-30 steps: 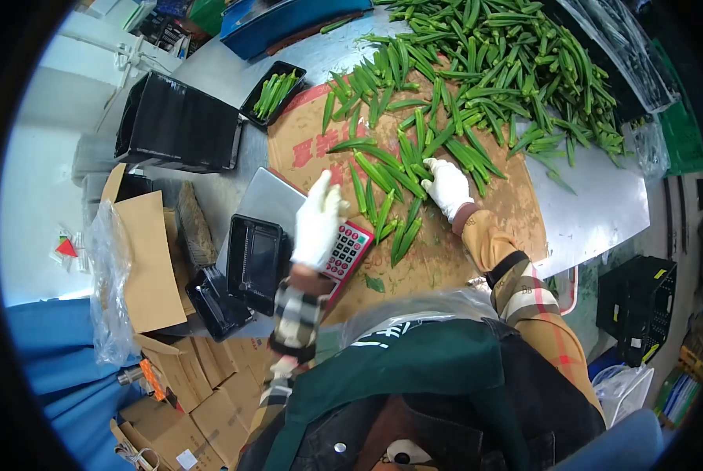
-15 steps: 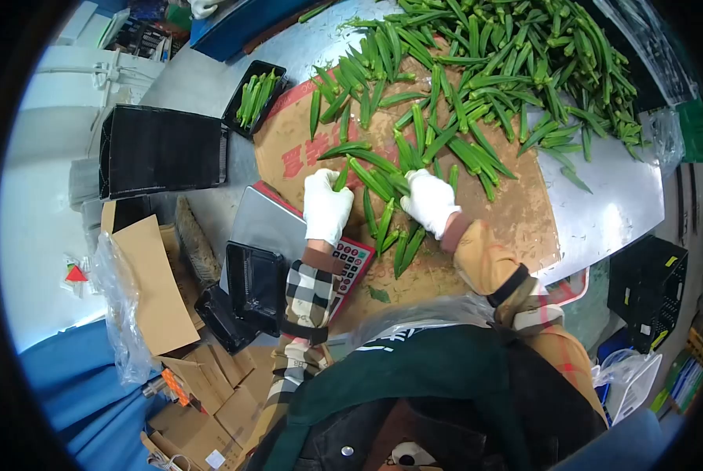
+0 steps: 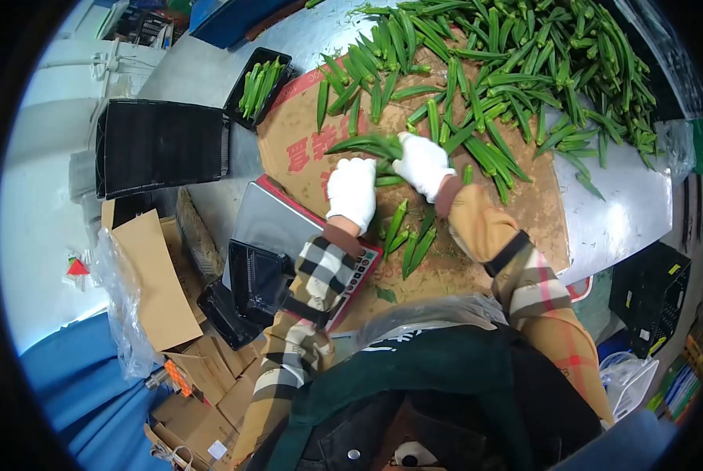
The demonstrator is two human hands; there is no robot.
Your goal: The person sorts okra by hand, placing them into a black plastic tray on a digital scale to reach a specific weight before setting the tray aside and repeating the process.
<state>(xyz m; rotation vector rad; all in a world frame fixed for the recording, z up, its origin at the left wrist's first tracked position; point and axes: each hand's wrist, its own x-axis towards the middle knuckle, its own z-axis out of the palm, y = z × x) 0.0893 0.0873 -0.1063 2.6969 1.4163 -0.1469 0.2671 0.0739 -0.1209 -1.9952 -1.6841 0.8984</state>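
Note:
Both hands wear white gloves over a cardboard sheet strewn with okra. My right hand is closed on some okra pods that point left and are blurred at their tips. Beside it on the left, my left hand has its fingers curled near the okra; whether it holds a pod is hidden. Several loose pods lie just below the hands. A large okra pile covers the upper right.
A black tray with okra stands at the upper left, near a stack of black trays. A scale sits left of my left hand, with empty black trays by it. Cardboard boxes are lower left.
My right hand has moved up and slightly left with okra in it. My left hand has shifted right and a little up, toward my right hand.

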